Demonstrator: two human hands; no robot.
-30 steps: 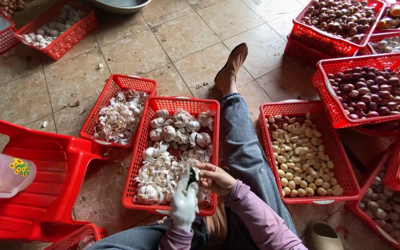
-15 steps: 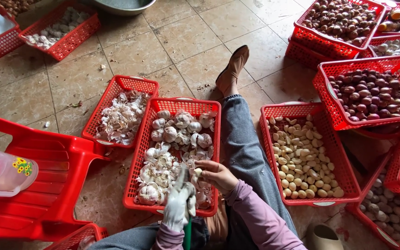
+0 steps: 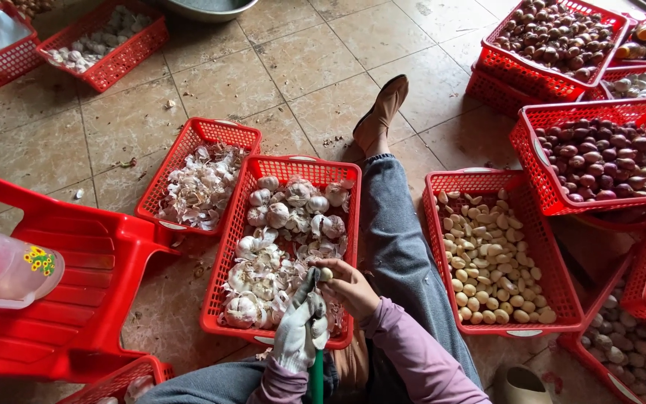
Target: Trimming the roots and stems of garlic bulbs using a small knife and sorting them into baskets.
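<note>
My left hand (image 3: 299, 335) wears a white glove and grips a green-handled tool (image 3: 315, 380), its blade hidden by the fingers. My bare right hand (image 3: 351, 289) pinches a pale garlic clove (image 3: 326, 274) against the gloved fingertips. Both hands hover over the near end of a red basket (image 3: 223, 278) holding whole and split garlic bulbs (image 3: 285, 213). To its left, a red basket (image 3: 188, 136) holds papery garlic skins (image 3: 200, 187). Right of my leg, a red basket (image 3: 432, 224) holds peeled cloves (image 3: 487, 262).
My jeans leg and brown shoe (image 3: 383, 112) stretch between the baskets. A red plastic chair (image 3: 84, 299) with a clear jug (image 3: 5, 265) stands at left. Red baskets of dark shallots (image 3: 600, 158) crowd the right; another garlic basket (image 3: 102, 41) sits far left on the tiles.
Both hands stay over the near end of the middle basket with small movements. The dark blade seen between them a second ago is now hidden behind the gloved fingers.
</note>
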